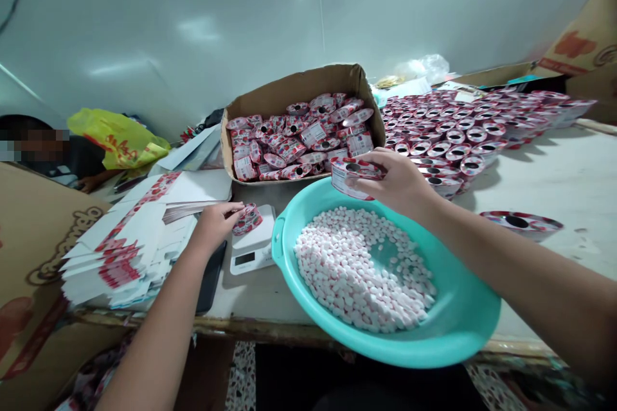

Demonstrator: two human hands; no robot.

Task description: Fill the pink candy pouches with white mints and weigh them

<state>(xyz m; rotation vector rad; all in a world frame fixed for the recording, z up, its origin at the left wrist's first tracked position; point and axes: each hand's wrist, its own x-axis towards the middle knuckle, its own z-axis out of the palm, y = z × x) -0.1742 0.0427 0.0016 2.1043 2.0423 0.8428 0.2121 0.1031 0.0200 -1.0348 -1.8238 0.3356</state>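
My left hand (215, 228) is closed on the edge of a small red-patterned candy box (247, 219), at the platform of a white kitchen scale (253, 259). Above the far rim of a turquoise basin (470, 327), my right hand (395, 180) grips another candy box (343, 178) with a dark oval hole in its top. White candies (357, 270) with pinkish tints are heaped in the basin, and part of its bottom shows through on the right. Whether the box in my right hand has anything inside cannot be seen.
Behind the scale stands an open carton (294, 181) full of candy boxes. Rows of boxes with open holes (456, 136) cover the back right; one lone box (521, 223) lies nearer. Flat printed cardboard (144, 218) is stacked left, beside a dark tablet-like slab (211, 282). A person (58, 148) sits far left.
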